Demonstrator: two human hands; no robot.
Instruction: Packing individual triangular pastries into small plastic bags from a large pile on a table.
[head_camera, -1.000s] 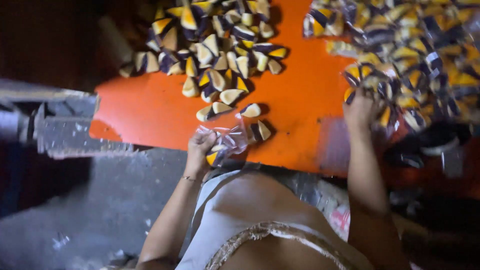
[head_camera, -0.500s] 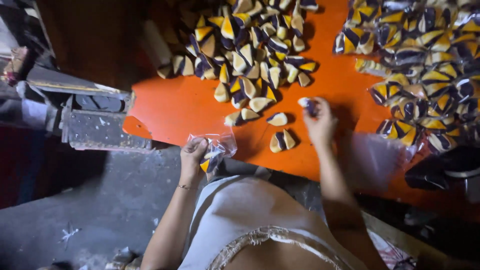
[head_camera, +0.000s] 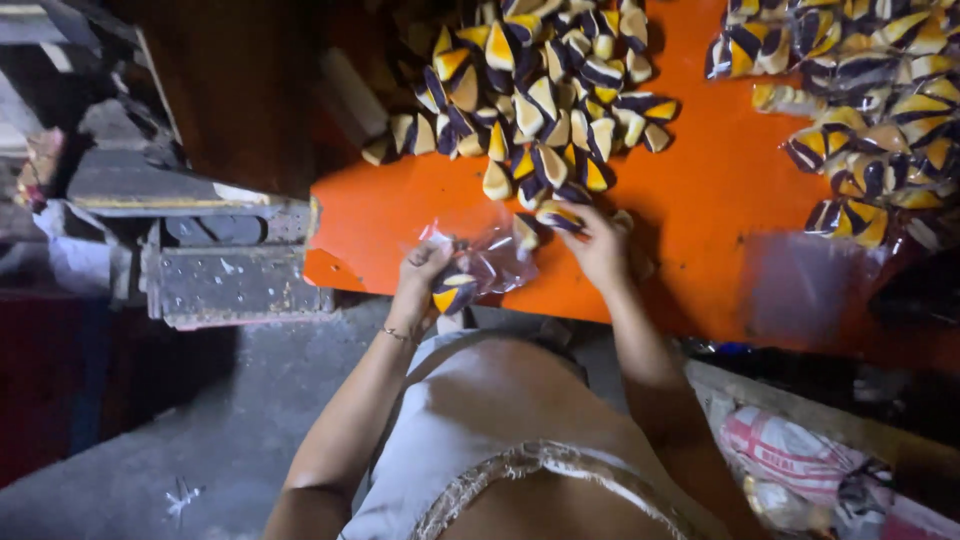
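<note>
Now, L hand (head_camera: 420, 272) at near edge of orange table (head_camera: 720, 200), fingers pinched on clear plastic bag (head_camera: 480, 262), holding its mouth up. Bag sits just right of that hand, partly over table edge, w/ a dark-and-yellow wedge piece (head_camera: 455, 294) inside at bottom, touching the fingers. R hand (head_camera: 600, 248) a bit farther right, palm down on table, fingertips closed on one striped wedge (head_camera: 558, 215) at near rim of the big pile. That wedge just far-left of the R hand's knuckles, near the bag mouth but apart from it. Another pale wedge (head_camera: 523, 233) lying between bag and R hand, on the table.

Main pile of wedges (head_camera: 540, 90), yellow/cream/dark purple, spread far from both hands, centre-left of table. Second heap of bagged wedges (head_camera: 860, 120) far right, well apart from hands, looks wrapped in clear film. Blurry clear sheet (head_camera: 800, 285) on table at near right.

Left of table: grey metal machine block (head_camera: 230, 270), worn, just beside table corner. Grey concrete floor (head_camera: 170, 430) near left. Printed sack (head_camera: 790, 450) near right, below table edge. Thin bracelet (head_camera: 397, 335) on L wrist.
</note>
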